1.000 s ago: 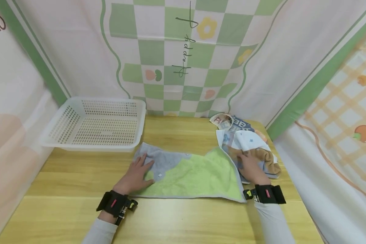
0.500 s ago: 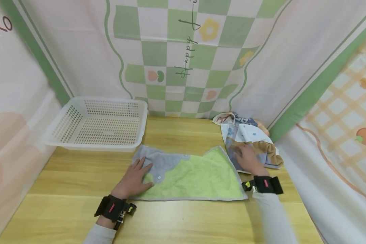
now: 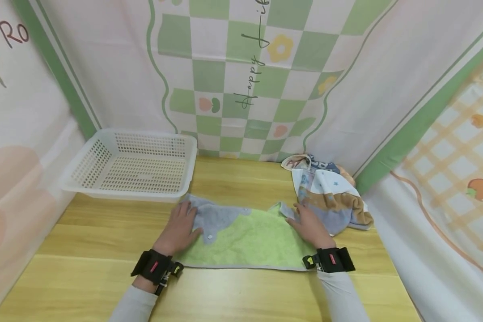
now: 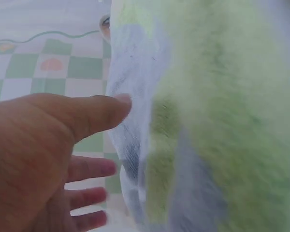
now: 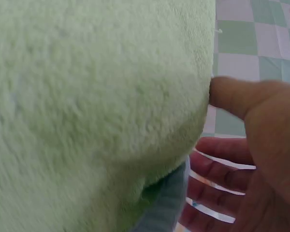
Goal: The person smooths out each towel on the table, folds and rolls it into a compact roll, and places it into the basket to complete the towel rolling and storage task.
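Note:
A lime-green and grey towel (image 3: 249, 239) lies spread across the table, its long side facing me. On its grey left end rests my left hand (image 3: 178, 229), fingers spread; the left wrist view shows the thumb (image 4: 99, 112) over the cloth edge. At the opposite end my right hand (image 3: 311, 226) grips the towel's right edge, where a far corner is turned up and shows its grey hem. In the right wrist view the thumb (image 5: 232, 94) meets the green pile and the towel's edge hides the fingertips.
At the back left stands a white perforated plastic basket (image 3: 145, 174) with nothing in it. A heap of crumpled towels (image 3: 334, 197), white, brown and blue, lies right beside my right hand. Printed curtains (image 3: 245, 80) hang behind the wooden table (image 3: 241, 295).
My right hand has left the heap of towels and moved left to the green towel's right edge, which is now turned up and inward. My left hand has stayed on the left end.

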### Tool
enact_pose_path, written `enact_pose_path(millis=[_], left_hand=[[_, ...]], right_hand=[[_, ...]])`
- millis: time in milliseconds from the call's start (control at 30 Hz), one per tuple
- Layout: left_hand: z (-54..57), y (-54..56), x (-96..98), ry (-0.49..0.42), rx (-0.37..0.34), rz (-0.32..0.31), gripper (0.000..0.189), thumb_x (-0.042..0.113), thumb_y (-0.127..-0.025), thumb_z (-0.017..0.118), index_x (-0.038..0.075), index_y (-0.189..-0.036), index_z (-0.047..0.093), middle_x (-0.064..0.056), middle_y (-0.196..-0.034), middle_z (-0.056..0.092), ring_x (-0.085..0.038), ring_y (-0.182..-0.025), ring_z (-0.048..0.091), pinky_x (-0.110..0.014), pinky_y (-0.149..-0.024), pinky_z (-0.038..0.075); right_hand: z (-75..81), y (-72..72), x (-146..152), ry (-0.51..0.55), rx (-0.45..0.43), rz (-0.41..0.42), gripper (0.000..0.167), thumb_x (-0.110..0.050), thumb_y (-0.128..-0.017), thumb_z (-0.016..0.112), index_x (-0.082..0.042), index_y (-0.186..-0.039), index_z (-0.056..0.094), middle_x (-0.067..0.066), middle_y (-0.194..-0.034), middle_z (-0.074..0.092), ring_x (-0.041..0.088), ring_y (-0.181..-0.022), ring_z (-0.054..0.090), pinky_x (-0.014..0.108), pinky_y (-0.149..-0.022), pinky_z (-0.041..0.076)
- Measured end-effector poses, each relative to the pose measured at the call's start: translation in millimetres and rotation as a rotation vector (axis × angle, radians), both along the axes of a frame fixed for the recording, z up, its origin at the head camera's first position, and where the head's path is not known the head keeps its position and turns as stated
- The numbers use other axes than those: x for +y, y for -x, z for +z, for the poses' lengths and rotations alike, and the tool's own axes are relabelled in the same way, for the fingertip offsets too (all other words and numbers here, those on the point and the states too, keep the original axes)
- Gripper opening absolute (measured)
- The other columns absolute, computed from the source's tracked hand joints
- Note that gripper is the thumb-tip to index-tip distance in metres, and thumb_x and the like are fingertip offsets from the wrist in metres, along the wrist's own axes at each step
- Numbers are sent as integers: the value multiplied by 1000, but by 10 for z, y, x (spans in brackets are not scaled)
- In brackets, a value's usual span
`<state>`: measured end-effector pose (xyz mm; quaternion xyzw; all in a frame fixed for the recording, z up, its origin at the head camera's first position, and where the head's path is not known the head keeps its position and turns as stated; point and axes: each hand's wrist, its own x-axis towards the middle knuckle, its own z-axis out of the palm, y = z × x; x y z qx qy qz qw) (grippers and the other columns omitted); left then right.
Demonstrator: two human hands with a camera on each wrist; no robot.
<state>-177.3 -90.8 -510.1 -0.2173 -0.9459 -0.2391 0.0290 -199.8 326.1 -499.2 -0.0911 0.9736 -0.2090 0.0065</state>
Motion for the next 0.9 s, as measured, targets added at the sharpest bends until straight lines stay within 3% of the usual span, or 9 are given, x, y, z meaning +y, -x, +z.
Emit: enact_pose_path(millis=[100, 233, 367, 467, 567, 733, 833, 900], left_hand=[[8, 78, 38, 19, -7, -18, 63, 25, -96, 69, -13, -142, 47, -38, -156, 27, -55, -146, 24, -65, -119, 22], [8, 167, 88, 35, -95, -47, 64, 28, -99, 64, -10, -146, 44, -37, -161, 16, -55, -149, 15, -65, -120, 19], [-6, 202, 119, 24, -172, -45, 64, 28, -100, 63, -11, -147, 42, -38, -161, 14, -56, -149, 12, -66, -120, 19], [-23, 212, 113, 29, -203, -41, 64, 27, -101, 61, -12, -148, 40, -40, -160, 14, -58, -148, 12, -65, -120, 19], [-29, 220, 105, 13, -227, -44, 63, 25, -102, 60, -13, -148, 38, -42, -159, 14, -60, -147, 13, -65, -119, 20], [-20, 236, 103, 21, -227, -37, 63, 23, -102, 59, -16, -147, 38, -43, -158, 14, -61, -147, 13, -65, -119, 22], [-22, 257, 105, 55, -214, -34, 63, 23, -102, 59, -16, -147, 38, -44, -157, 15, -59, -148, 13, -63, -120, 20], [-24, 275, 104, 66, -214, -38, 64, 23, -102, 59, -17, -147, 37, -44, -157, 15, -58, -148, 12, -63, -121, 20]], right_hand=[[-21, 32, 65, 13, 40, 12, 46, -13, -99, 64, 11, -136, 53, 30, -122, 63, 45, -112, 62, 58, -94, 51], [7, 60, 185, 59, 137, 8, 31, 0, -100, 56, 8, -130, 59, 24, -110, 66, 39, -98, 64, 53, -83, 53], [116, 68, 365, 108, 225, -44, 36, 5, -101, 49, 9, -136, 55, 27, -109, 64, 38, -91, 63, 49, -74, 51], [267, 29, 479, 128, 252, -109, 37, 4, -104, 44, 12, -140, 50, 34, -115, 60, 45, -98, 62, 54, -79, 51], [336, -1, 578, 142, 221, -176, 38, -1, -107, 41, 15, -141, 46, 37, -120, 58, 49, -106, 60, 58, -85, 50], [213, 1, 662, 164, 80, -212, 51, -13, -107, 48, 14, -149, 35, 38, -129, 54, 52, -117, 55, 60, -93, 47], [168, -134, 644, 154, 18, -242, 63, -18, -106, 53, 14, -152, 26, 40, -139, 46, 54, -122, 50, 62, -97, 45], [152, -285, 624, 144, 16, -285, 66, -19, -104, 55, 14, -152, 26, 38, -134, 49, 51, -115, 54, 61, -93, 46]])
